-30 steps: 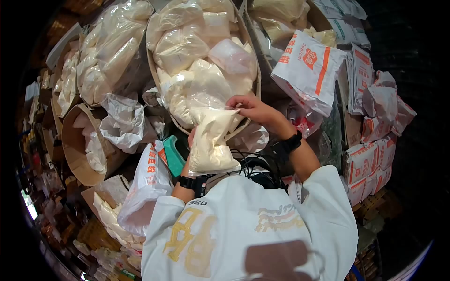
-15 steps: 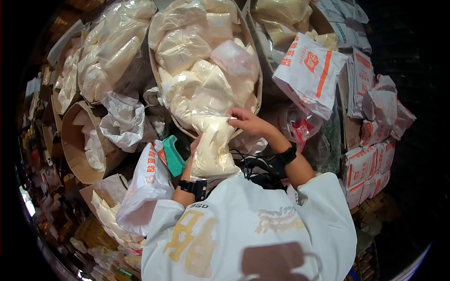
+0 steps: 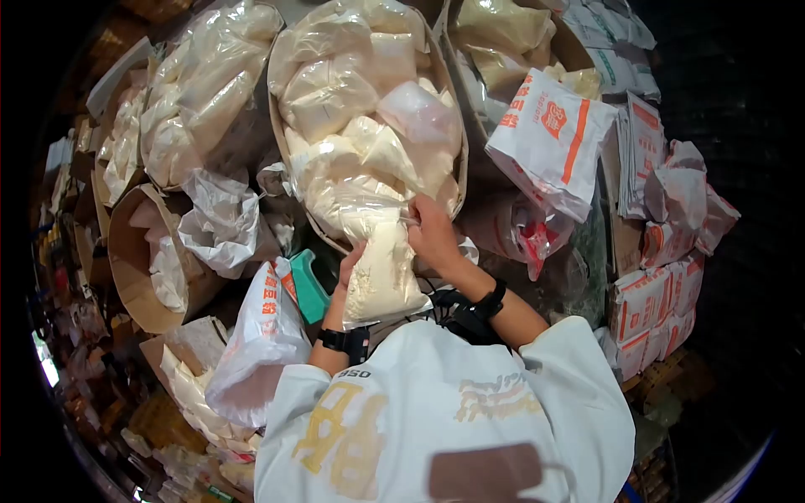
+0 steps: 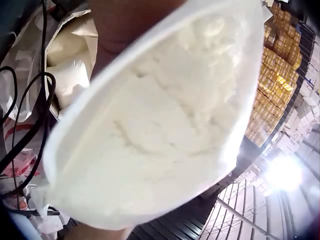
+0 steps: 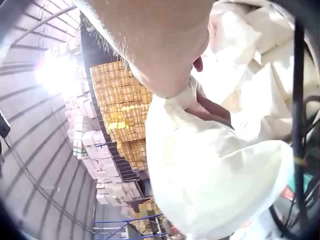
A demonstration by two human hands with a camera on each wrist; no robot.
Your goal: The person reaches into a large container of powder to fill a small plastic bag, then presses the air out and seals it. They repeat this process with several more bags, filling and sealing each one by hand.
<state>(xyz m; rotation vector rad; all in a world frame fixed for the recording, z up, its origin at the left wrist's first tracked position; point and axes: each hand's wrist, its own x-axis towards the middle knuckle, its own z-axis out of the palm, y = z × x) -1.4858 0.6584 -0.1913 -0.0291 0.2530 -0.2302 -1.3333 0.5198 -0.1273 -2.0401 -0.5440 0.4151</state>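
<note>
Right hand [image 5: 155, 45]: looming large, close to the lens, and it has the pale bag [image 5: 215, 175] by the upper end!
Fingers [image 5: 212, 111]: one, deep in shadow, presses into a fold of the plastic; another tip peeks out just above.
Bag's body: full, rounded, bulging out below the hand, washed bright by glare.
Packed bags [image 5: 245, 45]: crowded beyond the hand, right up to the container's rim [image 5: 265, 4].
Black cables [image 5: 299, 100]: running down across in front of those bags.
Yellow cartons [image 5: 122, 107]: what a stack in the background, white cartons [image 5: 90, 142] alongside, blue rails [image 5: 129, 220] below.
Bright light [image 5: 57, 75]: flaring by the ribbed wall [image 5: 50, 175].
</note>
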